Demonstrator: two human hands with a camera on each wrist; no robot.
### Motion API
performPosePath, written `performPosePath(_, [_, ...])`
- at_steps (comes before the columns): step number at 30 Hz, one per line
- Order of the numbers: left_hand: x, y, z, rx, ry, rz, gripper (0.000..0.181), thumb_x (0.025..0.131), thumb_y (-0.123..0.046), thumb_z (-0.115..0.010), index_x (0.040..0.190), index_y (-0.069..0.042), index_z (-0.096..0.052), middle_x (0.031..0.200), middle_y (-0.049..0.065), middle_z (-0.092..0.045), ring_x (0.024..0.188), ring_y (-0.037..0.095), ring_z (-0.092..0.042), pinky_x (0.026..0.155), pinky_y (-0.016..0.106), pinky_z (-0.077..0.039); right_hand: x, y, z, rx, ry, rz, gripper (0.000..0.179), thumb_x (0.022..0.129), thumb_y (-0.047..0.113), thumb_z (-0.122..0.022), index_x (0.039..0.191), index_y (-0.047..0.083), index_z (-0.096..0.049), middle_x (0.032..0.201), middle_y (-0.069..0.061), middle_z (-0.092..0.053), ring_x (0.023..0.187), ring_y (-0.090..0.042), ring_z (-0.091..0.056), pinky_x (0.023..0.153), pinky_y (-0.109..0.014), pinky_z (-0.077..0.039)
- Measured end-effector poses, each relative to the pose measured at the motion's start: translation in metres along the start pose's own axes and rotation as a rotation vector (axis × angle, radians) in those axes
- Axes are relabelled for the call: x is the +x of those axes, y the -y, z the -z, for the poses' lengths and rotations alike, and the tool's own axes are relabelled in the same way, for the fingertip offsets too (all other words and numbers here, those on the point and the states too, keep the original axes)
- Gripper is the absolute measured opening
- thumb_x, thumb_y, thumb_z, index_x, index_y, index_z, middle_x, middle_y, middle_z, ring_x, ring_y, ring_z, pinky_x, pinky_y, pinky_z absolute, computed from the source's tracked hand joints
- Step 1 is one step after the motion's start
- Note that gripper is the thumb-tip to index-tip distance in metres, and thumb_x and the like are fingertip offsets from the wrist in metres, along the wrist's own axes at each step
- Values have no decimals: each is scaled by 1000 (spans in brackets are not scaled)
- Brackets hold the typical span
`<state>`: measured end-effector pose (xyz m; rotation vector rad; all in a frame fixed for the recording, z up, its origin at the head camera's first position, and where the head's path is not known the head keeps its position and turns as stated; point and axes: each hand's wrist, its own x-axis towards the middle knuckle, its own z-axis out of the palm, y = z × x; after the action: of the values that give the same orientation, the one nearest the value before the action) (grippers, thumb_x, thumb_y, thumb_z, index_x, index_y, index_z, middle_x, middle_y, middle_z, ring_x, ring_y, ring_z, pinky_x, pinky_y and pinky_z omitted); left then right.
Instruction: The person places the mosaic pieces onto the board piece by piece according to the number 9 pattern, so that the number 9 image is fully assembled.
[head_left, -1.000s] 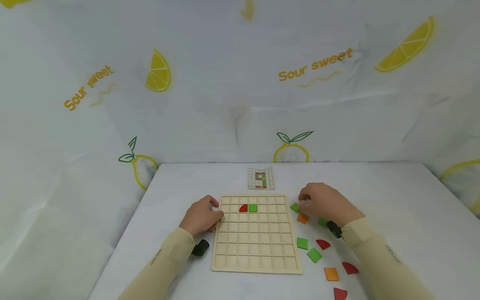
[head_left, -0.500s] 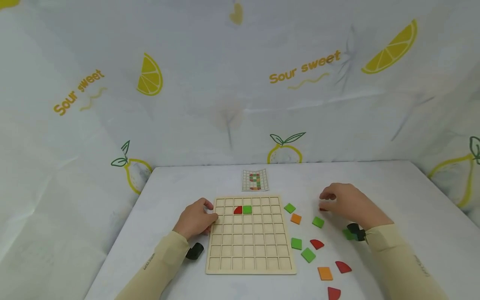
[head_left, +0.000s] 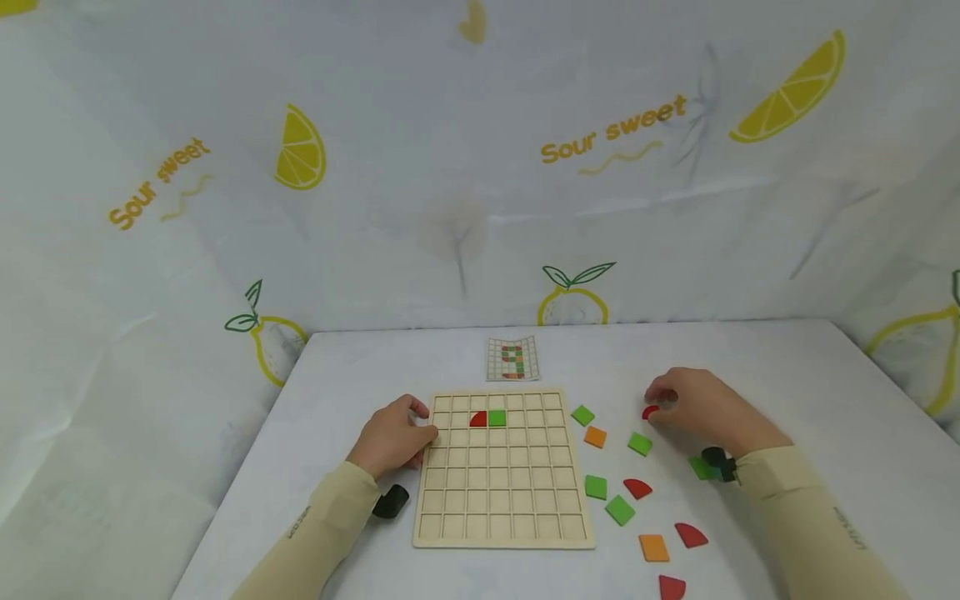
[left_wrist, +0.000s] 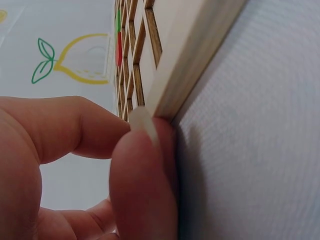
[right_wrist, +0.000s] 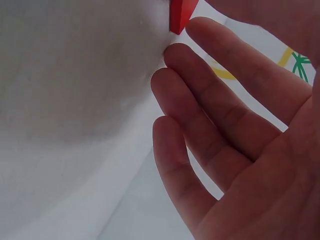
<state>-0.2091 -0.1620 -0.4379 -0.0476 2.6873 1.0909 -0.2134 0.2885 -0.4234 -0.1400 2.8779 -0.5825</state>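
A pale wooden grid board lies on the table, with a red quarter-circle tile and a green square tile side by side in its second row. At the board's left edge, my left hand holds on with thumb and curled fingers; the left wrist view has the thumb right against the wooden rim. Off to the board's right, my right hand pinches another red quarter-circle tile close over the table. In the right wrist view this red tile shows at the index fingertip, partly cut off.
Loose tiles lie right of the board: green squares, orange squares and red quarter-circles. Under the right wrist is another green tile. A small patterned card lies behind the board. A lemon-print sheet hangs behind the table.
My right hand has moved right, away from the green and orange tiles beside the board, and now has a red quarter-circle tile in its fingertips. My left hand stays at the board's edge.
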Motion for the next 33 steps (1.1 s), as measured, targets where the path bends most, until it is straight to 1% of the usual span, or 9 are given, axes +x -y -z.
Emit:
performPosePath(3, [-1,0,1,-8,3,-2,30,96,-22,-73,122,-9,-64,76,5,-69,57,16,-67,60,29,-51,2,1,0,-10,-5,13,26,91,19,-83,113,6,-79,107,-10,-74,101,-29,-66,94,-55,-60])
performPosePath(6, [-1,-1,0,-8,8,2,30,96,-22,-73,122,-10,-64,77,5,-69,58,16,-67,59,29,-52,2,-1,0,-18,-14,9,24,91,18,-83,111,6,-79,106,-9,-74,99,-29,-65,92,-55,-60])
performPosePath(12, [0,-1,-1,-9,10,7,30,96,-22,-74,122,-10,-64,77,5,-68,58,16,-66,59,29,-51,-1,-8,-2,-1,-26,-15,27,91,19,-83,113,5,-78,108,-13,-73,100,-31,-64,92,-56,-60])
performPosePath(16, [0,0,0,-8,7,10,31,96,-22,-73,122,-10,-64,76,5,-68,58,17,-67,60,29,-51,-3,-7,1,10,-6,-26,30,91,20,-85,115,5,-77,110,-14,-72,101,-32,-63,91,-55,-61])
performPosePath(23, [0,0,2,9,-2,17,32,95,-22,-72,122,-10,-64,74,4,-68,58,17,-66,62,29,-49,-4,-6,8,-8,21,-11,27,90,16,-83,113,5,-78,110,-15,-72,102,-34,-63,93,-56,-60])
performPosePath(30, [1,-1,2,16,1,17,30,96,-23,-73,122,-10,-64,74,4,-68,58,16,-66,61,29,-49,1,-1,2,-7,-2,25,24,91,15,-82,112,3,-78,109,-13,-75,102,-32,-67,96,-57,-59])
performPosePath(33, [1,-1,1,8,6,15,30,96,-23,-73,122,-10,-64,75,4,-68,58,16,-67,61,29,-50,2,2,-2,-6,-5,12,26,92,15,-81,114,3,-78,110,-14,-75,104,-33,-67,96,-57,-60])
